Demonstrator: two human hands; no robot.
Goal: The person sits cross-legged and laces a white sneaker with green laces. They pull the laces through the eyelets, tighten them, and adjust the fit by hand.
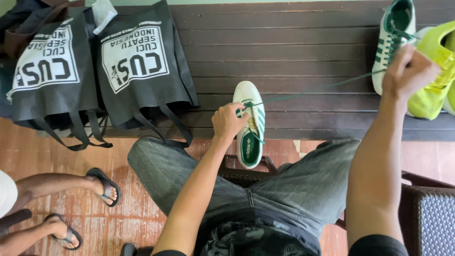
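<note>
At the bench's near edge the left hand [228, 122] presses closed fingers on the white sneaker with green stripes [250, 124], steadying it. The green lace [313, 89] runs taut rightward to the right hand [408, 71], fisted around its end by the second sneaker [393, 38]. Best, I judge, to pull evenly while pinning the shoe.

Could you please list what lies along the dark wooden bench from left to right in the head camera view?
Two dark tote bags → left hand → white shoe with green stripes → taut green lace → second white-and-green shoe → right hand → yellow-green shoe.
</note>
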